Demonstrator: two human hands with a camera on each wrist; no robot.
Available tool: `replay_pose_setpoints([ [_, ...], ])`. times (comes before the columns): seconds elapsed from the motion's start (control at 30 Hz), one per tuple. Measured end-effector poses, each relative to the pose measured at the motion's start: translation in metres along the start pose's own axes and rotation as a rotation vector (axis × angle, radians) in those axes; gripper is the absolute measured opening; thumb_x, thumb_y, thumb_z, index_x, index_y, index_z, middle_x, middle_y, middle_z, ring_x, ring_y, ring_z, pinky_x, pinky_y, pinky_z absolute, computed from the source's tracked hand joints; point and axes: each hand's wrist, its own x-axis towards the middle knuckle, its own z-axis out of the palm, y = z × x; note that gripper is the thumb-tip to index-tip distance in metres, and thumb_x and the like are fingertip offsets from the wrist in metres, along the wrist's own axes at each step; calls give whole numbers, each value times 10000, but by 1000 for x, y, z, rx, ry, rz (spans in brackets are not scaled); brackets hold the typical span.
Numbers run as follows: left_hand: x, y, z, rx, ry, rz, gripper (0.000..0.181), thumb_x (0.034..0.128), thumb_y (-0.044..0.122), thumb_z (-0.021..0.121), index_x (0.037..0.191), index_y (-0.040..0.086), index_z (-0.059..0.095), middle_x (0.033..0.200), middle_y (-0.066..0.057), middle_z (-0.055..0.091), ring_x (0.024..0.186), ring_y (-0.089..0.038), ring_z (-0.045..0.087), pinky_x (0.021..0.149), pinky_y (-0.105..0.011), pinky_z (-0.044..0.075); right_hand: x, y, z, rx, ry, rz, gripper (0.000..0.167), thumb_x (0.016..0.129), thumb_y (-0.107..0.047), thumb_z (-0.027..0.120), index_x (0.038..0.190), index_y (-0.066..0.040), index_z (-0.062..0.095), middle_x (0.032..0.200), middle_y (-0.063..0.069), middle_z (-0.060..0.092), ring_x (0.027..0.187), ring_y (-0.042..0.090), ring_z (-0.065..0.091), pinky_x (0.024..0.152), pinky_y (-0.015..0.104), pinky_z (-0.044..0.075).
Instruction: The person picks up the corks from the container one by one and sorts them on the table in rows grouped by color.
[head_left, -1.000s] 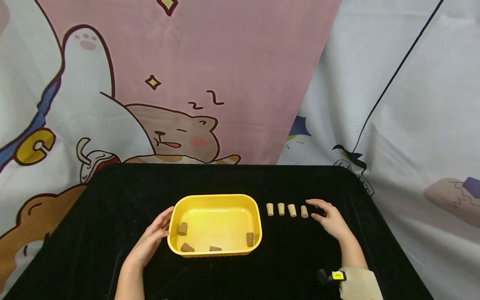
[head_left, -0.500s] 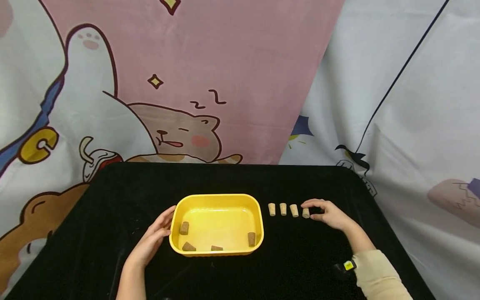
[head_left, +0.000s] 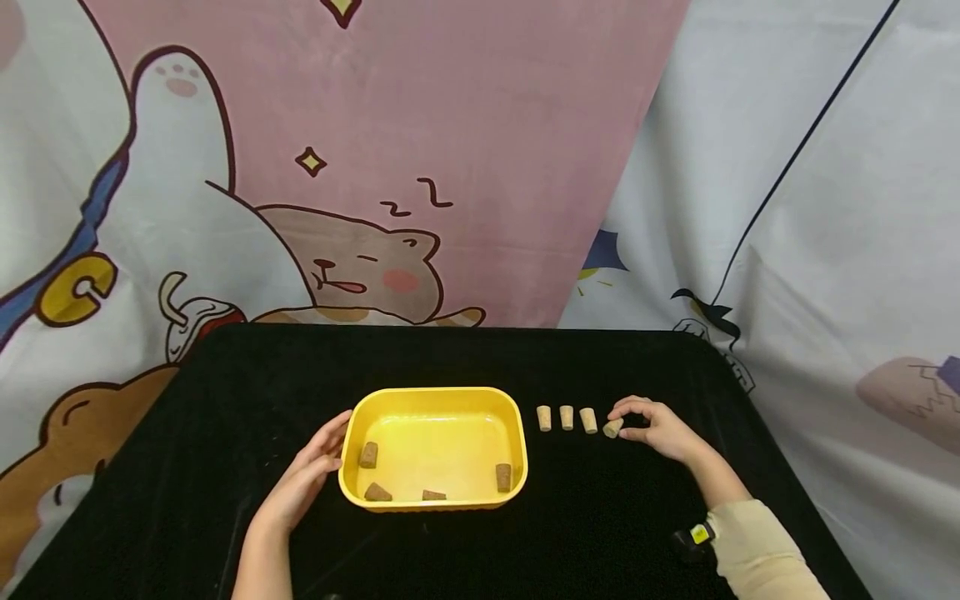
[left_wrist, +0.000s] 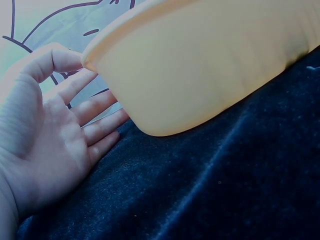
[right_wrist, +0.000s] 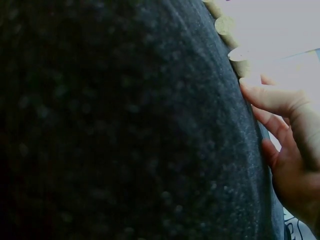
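Note:
A yellow plastic tub (head_left: 432, 506) stands on the black cloth, with several brown corks (head_left: 503, 477) lying inside it. My left hand (head_left: 297, 481) rests at the tub's left end, thumb touching the rim and fingers extended along the outside wall; the left wrist view shows this hand (left_wrist: 60, 130) with its palm facing the camera. To the right of the tub, three pale corks (head_left: 566, 418) stand in a row. At the row's right end my right hand (head_left: 660, 429) pinches another cork (head_left: 612, 427), which is tilted. In the right wrist view, the thumb (right_wrist: 270, 97) hides the pinch.
Black velvety cloth (head_left: 465, 558) covers the table, whose far edge meets a printed cartoon curtain (head_left: 487, 167). A small dark device with a yellow label (head_left: 701, 533) sits at the right cuff.
My right hand has come in from the right, taken the rightmost cork between thumb and finger, and tipped it over from upright. The left hand and the tub hold still.

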Motion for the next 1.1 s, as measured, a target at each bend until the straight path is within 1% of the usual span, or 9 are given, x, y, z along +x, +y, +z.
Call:
replay_pose_setpoints([
  [0.23,2,1,1,-6,-7,8,601,936,94,442,1498,78,230,1513,-199,280,1297,-215,358,1050,-609,108,0,0,2,-38,60,-5,226,802,-29,693,1005,-127,687,1113,92,605,1076,307,520,901,634,352],
  [0.33,2,1,1,-13,-5,6,601,934,90,441,1497,81,232,1514,-188,284,1303,-222,354,1055,-612,106,-1,1,3,-36,62,-3,223,800,-40,698,1002,-133,682,1105,83,606,1076,314,515,908,645,336],
  [0.43,2,1,1,-17,-5,17,599,936,86,438,1497,75,231,1516,-193,282,1321,-268,329,1055,-631,92,-2,0,3,-34,73,22,219,804,-63,704,1008,-138,680,1106,72,609,1083,325,511,904,643,338],
  [0.53,1,0,0,-18,-11,31,593,943,86,429,1499,64,224,1516,-206,274,1334,-315,302,1052,-646,78,-5,0,3,-60,83,33,213,817,-97,702,1025,-134,670,1109,65,608,1073,316,514,865,563,383],
  [0.63,0,0,0,-18,-4,33,587,946,89,431,1498,69,232,1514,-204,279,1333,-310,308,1053,-638,83,-8,-2,4,-72,118,44,212,831,-114,698,1039,-125,664,1088,56,618,1040,277,527,824,460,393],
  [0.7,1,0,1,-18,-1,30,586,946,91,433,1497,70,235,1512,-204,284,1324,-285,327,1053,-635,87,-11,-4,5,-67,149,56,207,843,-117,690,1048,-116,658,1062,51,625,1012,244,535,815,427,388],
  [0.8,1,0,1,-24,2,24,586,945,97,440,1495,72,239,1510,-205,286,1308,-244,351,1054,-642,83,-15,-6,9,-59,206,77,203,862,-119,678,1062,-97,652,1011,49,628,958,205,547,815,417,393],
  [0.9,1,0,0,-26,4,20,589,945,108,446,1497,84,241,1516,-196,279,1307,-216,357,1054,-652,78,-19,-10,15,-78,286,86,207,866,-115,680,1068,-79,652,976,47,629,911,177,549,800,382,404],
  [1.1,2,-1,0,-28,12,-5,597,937,111,453,1496,95,244,1513,-191,286,1322,-257,337,1057,-645,93,-20,-19,28,-140,468,120,210,846,-96,703,1050,-68,664,953,56,631,866,173,540,731,278,409],
])
